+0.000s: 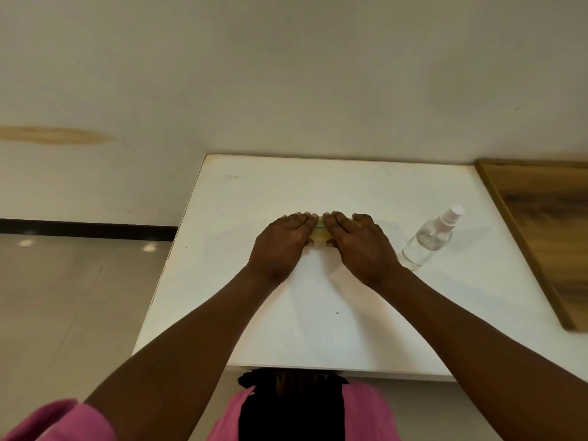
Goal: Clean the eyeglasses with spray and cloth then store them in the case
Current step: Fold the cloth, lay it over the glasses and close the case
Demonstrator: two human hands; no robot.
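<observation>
Both hands lie side by side on a yellowish translucent eyeglass case (320, 233) in the middle of the white table (318, 313). My left hand (281, 243) covers its left end and my right hand (359, 245) covers its right end, fingers curled over the far edge. Only a small strip of the case shows between the hands. Whether the case is open or closed is hidden, and no eyeglasses or cloth are visible. A clear spray bottle (429, 240) with a white nozzle stands to the right of my right hand.
A wooden board or tabletop (547, 230) adjoins the white table on the right. A plain wall rises behind the table. Tiled floor (63, 297) lies to the left. My pink clothing shows at the bottom.
</observation>
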